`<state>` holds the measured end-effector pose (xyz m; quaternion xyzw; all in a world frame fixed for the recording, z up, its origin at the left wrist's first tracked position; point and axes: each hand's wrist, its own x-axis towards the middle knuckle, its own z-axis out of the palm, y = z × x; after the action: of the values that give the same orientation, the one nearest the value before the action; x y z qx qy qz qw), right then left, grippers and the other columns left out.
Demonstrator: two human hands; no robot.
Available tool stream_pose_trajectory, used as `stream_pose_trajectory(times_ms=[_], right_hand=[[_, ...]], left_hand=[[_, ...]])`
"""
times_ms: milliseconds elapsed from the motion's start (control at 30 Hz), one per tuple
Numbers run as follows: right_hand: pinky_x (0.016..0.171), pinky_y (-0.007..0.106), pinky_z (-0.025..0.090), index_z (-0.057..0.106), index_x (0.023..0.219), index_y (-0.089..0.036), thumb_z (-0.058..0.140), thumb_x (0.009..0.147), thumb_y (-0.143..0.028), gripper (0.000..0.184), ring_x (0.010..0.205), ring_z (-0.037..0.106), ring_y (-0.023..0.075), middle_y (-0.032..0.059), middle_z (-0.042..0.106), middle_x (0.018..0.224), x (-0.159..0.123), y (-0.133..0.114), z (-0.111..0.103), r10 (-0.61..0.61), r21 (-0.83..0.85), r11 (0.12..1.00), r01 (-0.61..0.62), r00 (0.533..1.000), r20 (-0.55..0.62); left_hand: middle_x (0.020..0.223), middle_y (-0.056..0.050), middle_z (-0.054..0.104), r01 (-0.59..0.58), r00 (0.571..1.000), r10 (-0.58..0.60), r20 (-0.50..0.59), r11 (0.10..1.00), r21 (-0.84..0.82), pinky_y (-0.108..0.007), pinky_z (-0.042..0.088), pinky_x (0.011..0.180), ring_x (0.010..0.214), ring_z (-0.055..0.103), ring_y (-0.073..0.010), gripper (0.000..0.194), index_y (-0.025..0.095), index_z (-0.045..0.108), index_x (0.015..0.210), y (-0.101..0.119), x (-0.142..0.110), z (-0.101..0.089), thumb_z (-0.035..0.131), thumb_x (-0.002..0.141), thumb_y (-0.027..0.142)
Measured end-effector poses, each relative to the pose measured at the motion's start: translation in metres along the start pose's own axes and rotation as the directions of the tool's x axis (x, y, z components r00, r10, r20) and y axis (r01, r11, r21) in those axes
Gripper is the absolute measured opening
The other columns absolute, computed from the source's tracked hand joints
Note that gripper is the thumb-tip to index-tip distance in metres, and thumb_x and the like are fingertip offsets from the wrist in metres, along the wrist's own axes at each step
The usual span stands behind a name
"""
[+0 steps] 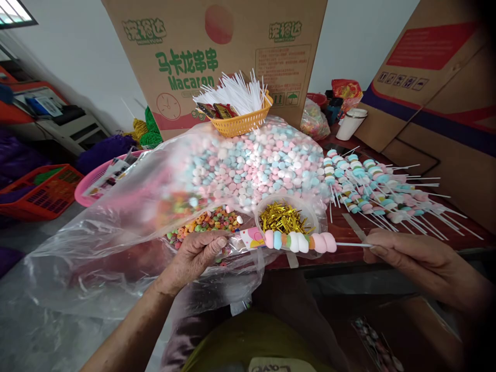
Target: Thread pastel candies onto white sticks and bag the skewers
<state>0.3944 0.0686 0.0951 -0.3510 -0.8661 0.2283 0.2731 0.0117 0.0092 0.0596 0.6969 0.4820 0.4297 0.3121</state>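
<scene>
In front of me my right hand pinches the bare white stick of a marshmallow skewer, held level. Pink, blue and white marshmallows with coloured candy rings between them are threaded on it. My left hand is closed on a clear plastic bag with a colourful print. The skewer's far end meets this bag; whether its tip is inside I cannot tell. Just behind the skewer stands a round clear tub of gold twist ties. Loose candy rings lie past my left hand.
A big clear bag of marshmallows covers the table's middle. On it sits a yellow basket of white sticks. Finished-looking skewers are piled at right, near a white cup. Large cardboard boxes stand behind. A pink basket is at left.
</scene>
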Motion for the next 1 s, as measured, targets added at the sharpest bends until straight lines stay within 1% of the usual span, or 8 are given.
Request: stream_pose_trajectory(times_ms=[200, 333, 400, 500, 733, 833, 900, 1000], right_hand=[[0.058, 0.024, 0.045, 0.058, 0.078, -0.026, 0.047, 0.088, -0.029, 0.015, 0.063, 0.057, 0.0147, 0.0002, 0.06, 0.069, -0.003, 0.0, -0.005, -0.022, -0.035, 0.999, 0.022, 1.0, 0.0], [0.059, 0.02, 0.043, 0.058, 0.078, -0.025, 0.046, 0.09, -0.028, 0.017, 0.063, 0.056, 0.0114, -0.0007, 0.06, 0.069, -0.002, 0.002, -0.009, 0.018, 0.004, 1.0, -0.018, 1.0, 0.011], [0.057, 0.02, 0.042, 0.058, 0.076, -0.024, 0.044, 0.091, -0.028, 0.021, 0.06, 0.055, 0.0103, -0.0011, 0.059, 0.066, 0.0, 0.001, -0.01, 0.043, 0.031, 0.999, -0.044, 0.999, 0.004], [0.057, 0.02, 0.041, 0.058, 0.074, -0.023, 0.044, 0.091, -0.029, 0.023, 0.059, 0.054, 0.0104, -0.0011, 0.058, 0.065, 0.002, -0.001, -0.006, 0.066, 0.035, 0.997, -0.065, 0.997, -0.028], [0.061, 0.022, 0.042, 0.057, 0.077, -0.024, 0.044, 0.091, -0.026, 0.02, 0.065, 0.055, 0.0122, -0.0006, 0.059, 0.071, -0.003, 0.001, 0.006, 0.058, 0.04, 0.998, -0.057, 0.998, -0.015], [0.061, 0.023, 0.042, 0.056, 0.076, -0.024, 0.043, 0.091, -0.027, 0.02, 0.064, 0.054, 0.0127, -0.0007, 0.058, 0.07, -0.003, -0.003, 0.005, 0.049, 0.035, 0.998, -0.049, 0.999, -0.01], [0.061, 0.023, 0.042, 0.056, 0.073, -0.024, 0.042, 0.091, -0.029, 0.023, 0.063, 0.053, 0.013, -0.0004, 0.058, 0.068, -0.002, -0.005, 0.002, 0.048, 0.04, 0.998, -0.048, 0.999, 0.009], [0.06, 0.022, 0.042, 0.056, 0.072, -0.023, 0.043, 0.091, -0.031, 0.024, 0.063, 0.054, 0.0129, -0.0001, 0.058, 0.067, -0.001, -0.004, -0.002, 0.081, 0.064, 0.994, -0.084, 0.995, 0.058]], left_hand=[[0.077, -0.006, 0.072, -0.052, 0.993, 0.051, 0.102, 0.999, 0.009, -0.022, 0.051, 0.061, 0.064, 0.065, -0.0138, 0.024, 0.015, 0.072, 0.085, 0.015, 0.006, -0.002, 0.052, 0.088, 0.028], [0.073, -0.006, 0.071, -0.157, 0.979, 0.15, 0.138, 0.987, 0.042, -0.02, 0.05, 0.06, 0.063, 0.064, -0.0132, 0.019, 0.015, 0.071, 0.084, 0.02, 0.009, -0.004, 0.054, 0.086, 0.022], [0.072, -0.006, 0.07, -0.176, 0.975, 0.17, 0.142, 0.984, 0.028, -0.02, 0.049, 0.06, 0.063, 0.063, -0.0128, 0.019, 0.015, 0.071, 0.086, 0.02, 0.009, -0.005, 0.053, 0.087, 0.021], [0.07, -0.006, 0.07, -0.147, 0.98, 0.145, 0.137, 0.989, 0.006, -0.021, 0.049, 0.058, 0.06, 0.062, -0.0127, 0.021, 0.014, 0.07, 0.087, 0.018, 0.007, -0.005, 0.052, 0.088, 0.025], [0.071, -0.004, 0.069, -0.087, 0.996, 0.087, 0.017, 0.996, 0.009, -0.022, 0.05, 0.062, 0.064, 0.063, -0.0137, 0.027, 0.016, 0.071, 0.08, 0.004, 0.001, -0.001, 0.05, 0.089, 0.03], [0.072, -0.004, 0.071, -0.102, 0.995, 0.102, -0.019, 0.994, 0.046, -0.023, 0.051, 0.063, 0.065, 0.064, -0.0145, 0.023, 0.017, 0.071, 0.087, 0.003, 0.001, -0.002, 0.052, 0.088, 0.03], [0.076, -0.005, 0.072, -0.132, 0.991, 0.132, 0.006, 0.989, 0.072, -0.023, 0.052, 0.064, 0.066, 0.066, -0.0145, 0.021, 0.018, 0.071, 0.09, 0.006, 0.002, -0.003, 0.052, 0.088, 0.028], [0.076, -0.005, 0.071, -0.194, 0.979, 0.182, 0.097, 0.973, 0.129, -0.023, 0.051, 0.065, 0.067, 0.065, -0.0137, 0.02, 0.017, 0.069, 0.089, 0.013, 0.006, -0.006, 0.051, 0.089, 0.024]])
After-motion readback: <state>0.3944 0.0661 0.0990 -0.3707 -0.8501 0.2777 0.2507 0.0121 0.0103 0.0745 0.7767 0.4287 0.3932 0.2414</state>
